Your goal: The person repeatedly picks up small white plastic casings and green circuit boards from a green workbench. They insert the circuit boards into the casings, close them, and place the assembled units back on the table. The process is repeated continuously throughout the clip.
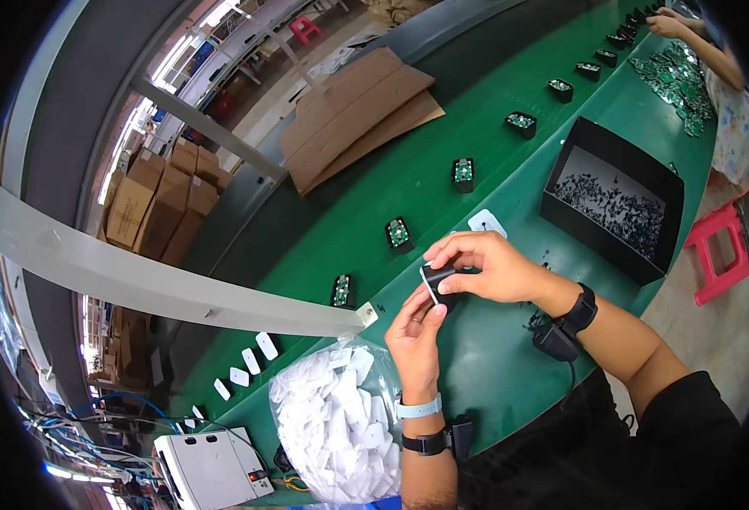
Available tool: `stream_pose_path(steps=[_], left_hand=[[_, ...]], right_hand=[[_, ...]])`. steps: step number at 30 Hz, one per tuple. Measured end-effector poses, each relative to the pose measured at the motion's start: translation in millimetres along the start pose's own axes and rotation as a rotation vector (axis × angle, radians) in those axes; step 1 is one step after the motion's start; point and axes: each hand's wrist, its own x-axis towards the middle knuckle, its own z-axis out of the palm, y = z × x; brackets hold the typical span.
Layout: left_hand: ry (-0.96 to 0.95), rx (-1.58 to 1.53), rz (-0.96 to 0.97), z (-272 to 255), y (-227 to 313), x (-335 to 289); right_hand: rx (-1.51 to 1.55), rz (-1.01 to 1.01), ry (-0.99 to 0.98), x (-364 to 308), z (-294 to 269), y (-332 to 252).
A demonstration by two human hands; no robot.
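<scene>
Head view: green worktable [493,365], stacked cartons [136,200]

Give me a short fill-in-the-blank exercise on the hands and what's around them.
The right hand grips a small ____ case.
The left hand touches the case's ____ plate.
The light wristband is on the person's ____ arm.
In the picture, the open box is to the ____ of the plastic bag.

Missing words: black; white; left; right.

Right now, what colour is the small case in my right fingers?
The case is black, best seen in the head view.
</scene>
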Motion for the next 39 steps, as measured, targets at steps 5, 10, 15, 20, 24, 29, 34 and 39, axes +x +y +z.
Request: stream_pose_path(steps=[5,10,15,20,24,29,34,39], left_hand=[[0.183,0.279,0.273,11,-1,-4],[0.268,0.620,0.467,13,1,-3],[0.289,0.746,0.563,15,9,-8],[0.318,0.807,0.684,20,18,-13],[0.330,0.726,0.753,21,12,-16],[0.301,0.680,0.839,16,6,-18],[0.307,0.657,0.852,21,2,-19],[0.318,0.757,0.918,22,2,-18]], right_hand=[[-0.108,0.069,0.023,-1,8,5],[-0.073,0.015,0.051,-7,23,-2],[-0.138,-0.072,0.068,-9,27,1],[-0.128,-0.199,0.068,-10,32,-3],[-0.323,-0.367,0.000,-14,27,-11],[-0.515,-0.574,-0.008,-12,33,-31],[-0.541,-0.659,0.008,-13,30,-29],[-0.480,-0.691,0.088,-16,32,-19]])
